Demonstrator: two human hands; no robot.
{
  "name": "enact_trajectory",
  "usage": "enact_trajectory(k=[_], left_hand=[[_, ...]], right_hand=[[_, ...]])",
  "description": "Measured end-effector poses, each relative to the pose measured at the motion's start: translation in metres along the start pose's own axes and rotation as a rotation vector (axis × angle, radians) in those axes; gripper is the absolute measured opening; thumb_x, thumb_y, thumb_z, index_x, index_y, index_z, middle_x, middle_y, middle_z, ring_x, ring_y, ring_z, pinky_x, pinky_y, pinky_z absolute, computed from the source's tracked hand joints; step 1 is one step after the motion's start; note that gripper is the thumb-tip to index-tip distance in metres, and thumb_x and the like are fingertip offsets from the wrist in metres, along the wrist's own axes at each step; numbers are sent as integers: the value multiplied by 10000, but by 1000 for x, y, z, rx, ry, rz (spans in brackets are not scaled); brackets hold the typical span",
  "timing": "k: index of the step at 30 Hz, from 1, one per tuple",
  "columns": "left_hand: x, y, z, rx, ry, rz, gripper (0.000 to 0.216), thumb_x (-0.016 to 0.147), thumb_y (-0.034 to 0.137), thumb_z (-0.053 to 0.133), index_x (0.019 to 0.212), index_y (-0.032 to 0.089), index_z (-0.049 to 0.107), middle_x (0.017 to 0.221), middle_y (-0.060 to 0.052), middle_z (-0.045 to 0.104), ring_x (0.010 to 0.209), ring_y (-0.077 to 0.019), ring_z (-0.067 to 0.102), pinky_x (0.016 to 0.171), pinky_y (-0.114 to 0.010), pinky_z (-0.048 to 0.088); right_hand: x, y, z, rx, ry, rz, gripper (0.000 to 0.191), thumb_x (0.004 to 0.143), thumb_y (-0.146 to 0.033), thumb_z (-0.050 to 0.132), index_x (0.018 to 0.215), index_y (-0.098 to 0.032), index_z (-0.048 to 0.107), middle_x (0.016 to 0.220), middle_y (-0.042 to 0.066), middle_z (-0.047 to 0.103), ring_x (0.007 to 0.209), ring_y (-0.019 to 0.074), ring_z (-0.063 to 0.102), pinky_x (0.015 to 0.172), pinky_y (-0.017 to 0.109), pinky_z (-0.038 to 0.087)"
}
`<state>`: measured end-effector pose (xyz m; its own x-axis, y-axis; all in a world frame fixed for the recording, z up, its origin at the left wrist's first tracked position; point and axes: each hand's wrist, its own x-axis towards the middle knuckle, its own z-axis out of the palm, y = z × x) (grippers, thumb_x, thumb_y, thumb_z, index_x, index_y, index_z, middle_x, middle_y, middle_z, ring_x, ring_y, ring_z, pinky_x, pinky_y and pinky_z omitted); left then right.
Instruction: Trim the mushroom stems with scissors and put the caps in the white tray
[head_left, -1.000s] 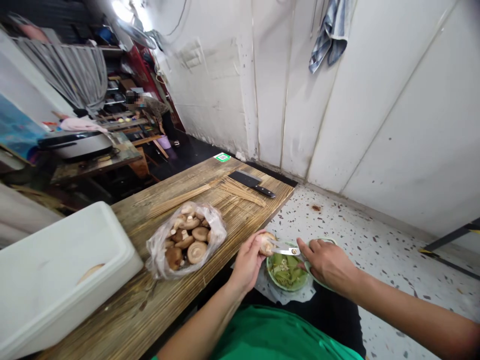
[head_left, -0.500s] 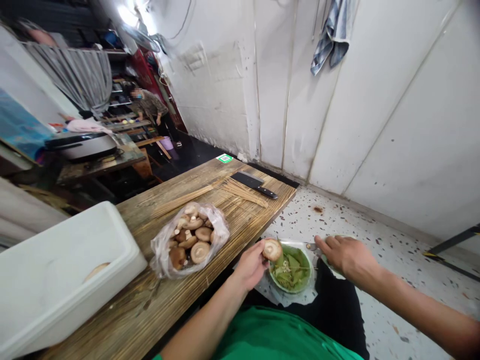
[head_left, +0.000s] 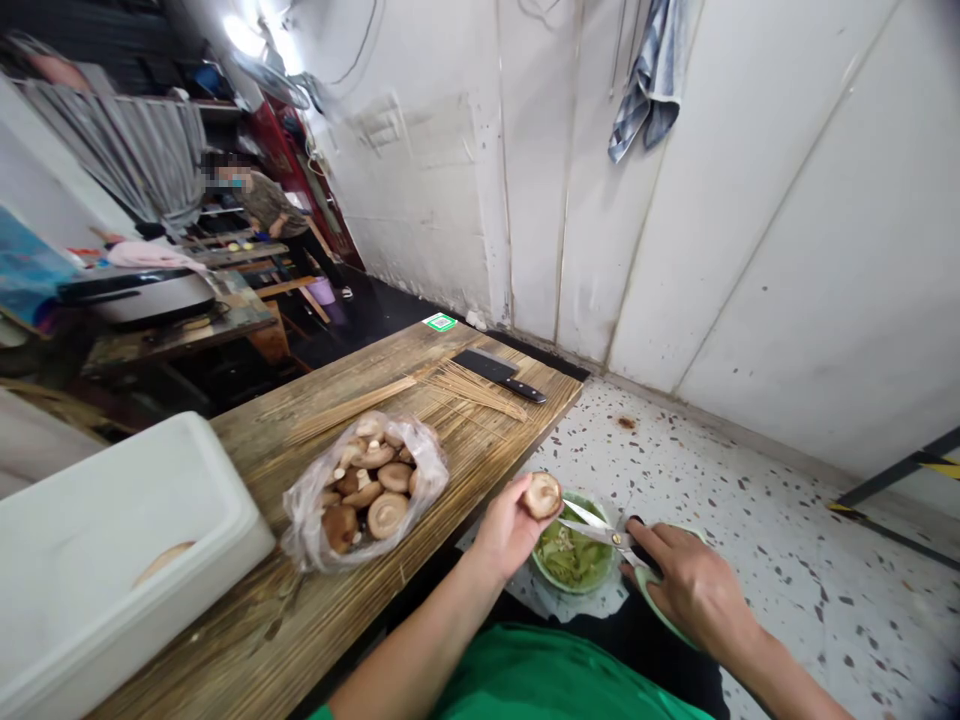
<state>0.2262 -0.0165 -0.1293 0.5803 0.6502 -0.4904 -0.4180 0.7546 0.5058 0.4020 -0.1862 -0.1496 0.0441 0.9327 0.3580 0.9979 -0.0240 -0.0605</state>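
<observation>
My left hand (head_left: 504,530) is closed on a brown mushroom (head_left: 541,496), its pale underside turned up. My right hand (head_left: 694,580) grips a pair of scissors (head_left: 611,538) by the handles. The blades are spread, and their tips are close to the mushroom's right edge; whether they touch it I cannot tell. Below both hands is a round bowl (head_left: 574,588) lined with green leafy scraps and small pale bits. To the left, on the wooden table (head_left: 300,640), stands a clear plastic bag (head_left: 300,505) full of mushrooms (head_left: 388,515).
A white bin (head_left: 202,480) with a mushroom inside stands on the table's left. Wooden skewers (head_left: 480,388) and a cleaver (head_left: 499,372) lie farther back. A light green rounded thing (head_left: 701,535) is by my right hand. A person (head_left: 274,210) stands in the background.
The scissors have opened and come left towards the mushroom with my right hand. My left hand still holds the mushroom. The view has shifted slightly; the background person has leaned left.
</observation>
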Motion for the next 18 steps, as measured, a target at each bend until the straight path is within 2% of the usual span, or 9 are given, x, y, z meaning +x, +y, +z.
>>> enact_trajectory(k=[3, 7, 9, 18], left_hand=[[3, -5, 0, 14, -15, 27, 59, 823, 170, 599, 827, 150, 544, 926, -124, 670, 926, -254, 661, 836, -395, 519], [4, -11, 2, 38, 14, 86, 207, 837, 174, 591, 1034, 201, 532, 967, -82, 674, 877, -217, 662, 811, -393, 510], [4, -13, 3, 62, 4, 110, 270, 841, 210, 598, 1103, 183, 541, 988, -93, 671, 881, -200, 652, 838, -375, 497], [8, -13, 0, 96, -72, 241, 322, 750, 303, 715, 1013, 133, 637, 990, -106, 672, 948, -201, 609, 921, -347, 433]], right_hand=[[-3, -3, 5, 15, 8, 39, 351, 919, -338, 478, 1157, -121, 618, 798, 88, 643, 629, 187, 611, 531, 271, 434], [-2, -6, 10, 7, 18, 69, 364, 922, -369, 477, 1150, -127, 624, 783, 77, 649, 601, 174, 615, 502, 256, 416], [0, -7, 11, -7, 15, 61, 353, 916, -361, 483, 1144, -132, 625, 757, 62, 641, 582, 173, 609, 487, 259, 399], [18, -11, 11, -62, -55, 30, 352, 883, -326, 525, 1168, -139, 615, 768, 55, 635, 623, 172, 602, 547, 264, 406]])
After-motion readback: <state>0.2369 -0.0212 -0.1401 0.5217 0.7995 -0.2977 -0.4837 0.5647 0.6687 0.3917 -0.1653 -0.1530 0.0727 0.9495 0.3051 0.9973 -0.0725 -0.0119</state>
